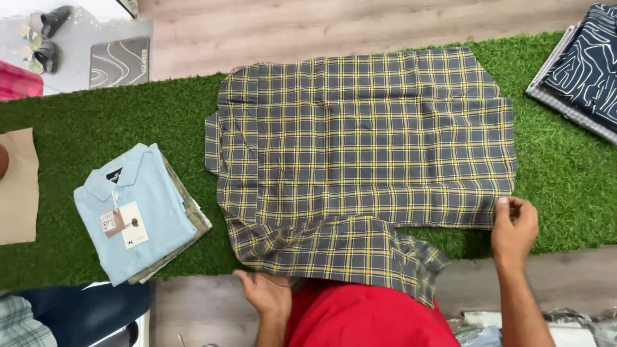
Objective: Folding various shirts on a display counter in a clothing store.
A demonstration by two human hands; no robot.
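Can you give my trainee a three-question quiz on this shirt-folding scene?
1. True or false: the plaid shirt lies on green turf.
2. Which hand pinches the shirt's edge nearest the dark patterned fabric?
3. What colour is the folded polo shirt with tags?

Key:
1. True.
2. The right hand; its fingers pinch the edge, while the left hand touches the sleeve side.
3. Light blue.
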